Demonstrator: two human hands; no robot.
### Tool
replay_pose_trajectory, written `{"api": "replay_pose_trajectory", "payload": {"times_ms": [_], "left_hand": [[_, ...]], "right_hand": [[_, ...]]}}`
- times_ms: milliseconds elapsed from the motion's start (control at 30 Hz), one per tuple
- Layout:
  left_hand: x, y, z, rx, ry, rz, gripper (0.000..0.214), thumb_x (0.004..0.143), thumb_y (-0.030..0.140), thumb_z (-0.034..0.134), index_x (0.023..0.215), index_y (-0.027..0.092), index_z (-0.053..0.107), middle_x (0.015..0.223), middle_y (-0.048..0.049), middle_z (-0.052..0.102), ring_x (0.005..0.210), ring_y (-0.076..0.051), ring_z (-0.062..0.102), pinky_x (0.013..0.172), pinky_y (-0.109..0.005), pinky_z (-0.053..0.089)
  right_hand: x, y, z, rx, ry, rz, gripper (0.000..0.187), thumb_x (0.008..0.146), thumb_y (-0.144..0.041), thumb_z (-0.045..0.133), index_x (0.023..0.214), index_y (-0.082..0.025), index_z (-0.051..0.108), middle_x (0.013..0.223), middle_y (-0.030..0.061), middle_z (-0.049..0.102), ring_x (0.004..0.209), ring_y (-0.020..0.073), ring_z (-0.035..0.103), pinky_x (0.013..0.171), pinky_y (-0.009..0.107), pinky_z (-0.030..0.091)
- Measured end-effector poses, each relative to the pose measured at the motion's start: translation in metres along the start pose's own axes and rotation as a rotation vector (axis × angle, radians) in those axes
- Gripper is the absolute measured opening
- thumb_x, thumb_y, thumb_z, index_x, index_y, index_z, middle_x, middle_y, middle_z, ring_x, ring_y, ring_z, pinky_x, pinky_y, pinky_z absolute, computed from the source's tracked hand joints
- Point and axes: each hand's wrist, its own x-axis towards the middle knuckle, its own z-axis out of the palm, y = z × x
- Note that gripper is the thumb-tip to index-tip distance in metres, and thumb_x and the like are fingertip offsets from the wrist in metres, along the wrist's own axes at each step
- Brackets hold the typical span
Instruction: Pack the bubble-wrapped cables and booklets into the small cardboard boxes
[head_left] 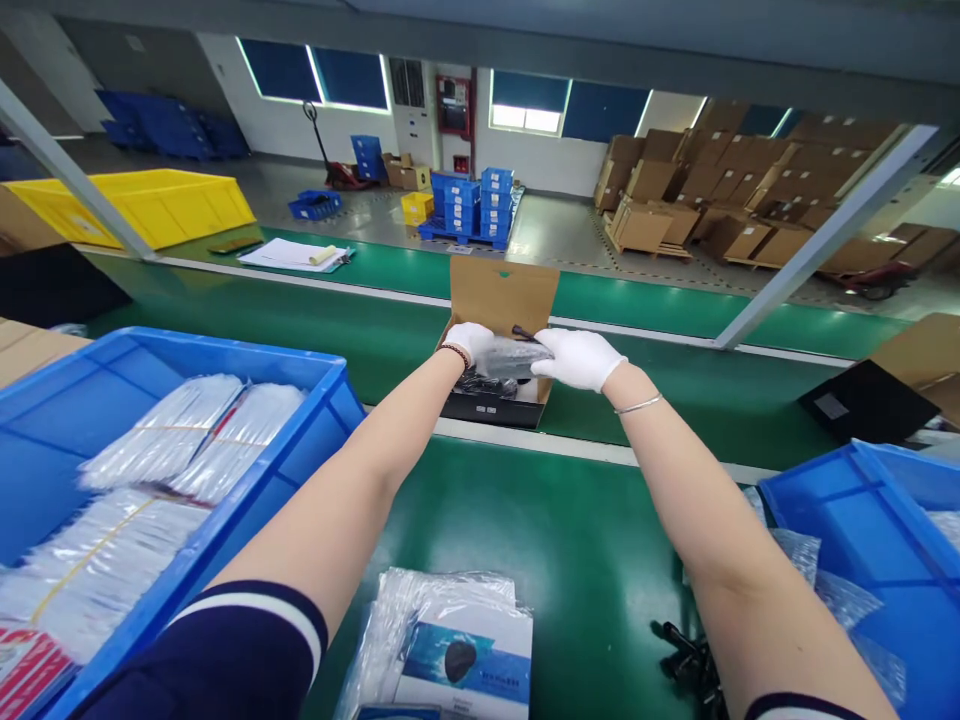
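A grey bagged item [512, 357] is held crosswise between the left hand [469, 341] and right hand [577, 358], fingers clamped on its ends. It is poised directly over the open cardboard box [498, 300], both hands equally near.

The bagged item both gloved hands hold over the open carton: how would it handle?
The bagged item looks wrapped in clear film, so probably slippery. The left hand and right hand support it together, suggesting it may sag or shift.

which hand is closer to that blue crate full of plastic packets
Left. The left hand is over the open box on the belt, on the side toward the blue crate; the right hand is beside it, farther from the crate.
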Motion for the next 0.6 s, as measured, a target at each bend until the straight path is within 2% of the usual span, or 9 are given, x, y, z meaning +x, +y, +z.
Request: {"api": "replay_pose_trajectory", "payload": {"times_ms": [67, 133, 233, 300, 333, 400, 467, 533, 600], "left_hand": [[0.0, 0.0, -0.004, 0.007, -0.084, 0.074, 0.039, 0.075, 0.028, 0.066, 0.113, 0.021, 0.073, 0.115, -0.0087, 0.072, 0.107, -0.026, 0.064, 0.096, -0.028, 0.045], [-0.007, 0.002, -0.01, 0.007, -0.092, 0.097, 0.045, 0.07, 0.028, 0.072, 0.115, 0.024, 0.072, 0.112, -0.0045, 0.072, 0.105, -0.024, 0.065, 0.094, -0.024, 0.046], [-0.037, 0.014, -0.013, 0.011, 0.06, -0.022, 0.039, 0.079, 0.026, 0.063, 0.116, 0.017, 0.069, 0.113, -0.0103, 0.07, 0.105, -0.028, 0.065, 0.091, -0.03, 0.049], [-0.066, 0.025, -0.005, 0.012, 0.169, -0.11, 0.032, 0.086, 0.023, 0.051, 0.111, 0.012, 0.068, 0.111, -0.0164, 0.068, 0.103, -0.032, 0.066, 0.088, -0.037, 0.051], [-0.079, 0.031, 0.002, 0.0, 0.182, -0.11, 0.03, 0.088, 0.021, 0.047, 0.107, 0.012, 0.068, 0.109, -0.0174, 0.068, 0.101, -0.032, 0.066, 0.087, -0.039, 0.051], [-0.097, 0.041, 0.018, -0.062, 0.117, -0.024, 0.029, 0.089, 0.021, 0.044, 0.105, 0.013, 0.067, 0.109, -0.0161, 0.069, 0.101, -0.031, 0.067, 0.09, -0.038, 0.05], [-0.099, 0.049, 0.032, -0.127, -0.016, 0.089, 0.033, 0.091, 0.025, 0.044, 0.116, 0.015, 0.063, 0.115, -0.0143, 0.068, 0.107, -0.029, 0.065, 0.093, -0.036, 0.049], [-0.086, 0.055, 0.04, -0.151, -0.145, 0.15, 0.043, 0.089, 0.034, 0.05, 0.127, 0.016, 0.059, 0.122, -0.0136, 0.067, 0.11, -0.029, 0.064, 0.094, -0.035, 0.05], [-0.066, 0.062, 0.043, -0.134, -0.274, 0.179, 0.052, 0.078, 0.04, 0.065, 0.125, 0.017, 0.062, 0.122, -0.0129, 0.068, 0.109, -0.031, 0.065, 0.091, -0.035, 0.052]], "right_hand": [[0.007, -0.011, -0.001, -0.145, -0.11, -0.032, 0.034, 0.084, -0.038, 0.058, 0.113, -0.019, 0.063, 0.115, 0.015, 0.068, 0.098, 0.0318, 0.065, 0.076, 0.037, 0.048], [0.017, -0.021, 0.003, -0.211, -0.193, -0.058, 0.035, 0.081, -0.034, 0.061, 0.113, -0.019, 0.066, 0.112, 0.015, 0.07, 0.098, 0.0328, 0.066, 0.077, 0.038, 0.049], [0.028, -0.024, 0.014, -0.184, -0.231, -0.052, 0.036, 0.079, -0.034, 0.064, 0.112, -0.021, 0.068, 0.108, 0.0136, 0.072, 0.096, 0.0327, 0.068, 0.076, 0.038, 0.05], [0.03, -0.016, 0.021, -0.154, -0.178, -0.006, 0.037, 0.081, -0.035, 0.062, 0.114, -0.019, 0.067, 0.11, 0.0148, 0.072, 0.099, 0.033, 0.068, 0.077, 0.038, 0.05], [0.03, -0.009, 0.024, -0.145, -0.146, 0.025, 0.038, 0.083, -0.036, 0.059, 0.115, -0.017, 0.066, 0.113, 0.0163, 0.071, 0.101, 0.0332, 0.067, 0.078, 0.038, 0.05], [0.027, 0.005, 0.026, -0.139, -0.108, 0.075, 0.039, 0.087, -0.036, 0.054, 0.117, -0.013, 0.063, 0.117, 0.0196, 0.069, 0.104, 0.0335, 0.066, 0.08, 0.038, 0.05], [0.023, 0.017, 0.025, -0.138, -0.099, 0.1, 0.039, 0.087, -0.036, 0.054, 0.116, -0.011, 0.062, 0.118, 0.0207, 0.068, 0.106, 0.0333, 0.066, 0.08, 0.037, 0.05], [0.02, 0.026, 0.023, -0.14, -0.104, 0.105, 0.039, 0.086, -0.036, 0.055, 0.115, -0.012, 0.062, 0.117, 0.0199, 0.068, 0.105, 0.0325, 0.066, 0.081, 0.036, 0.049], [0.015, 0.033, 0.019, -0.143, -0.117, 0.102, 0.038, 0.085, -0.036, 0.055, 0.114, -0.013, 0.063, 0.116, 0.0186, 0.069, 0.104, 0.0313, 0.066, 0.079, 0.035, 0.049]]}}
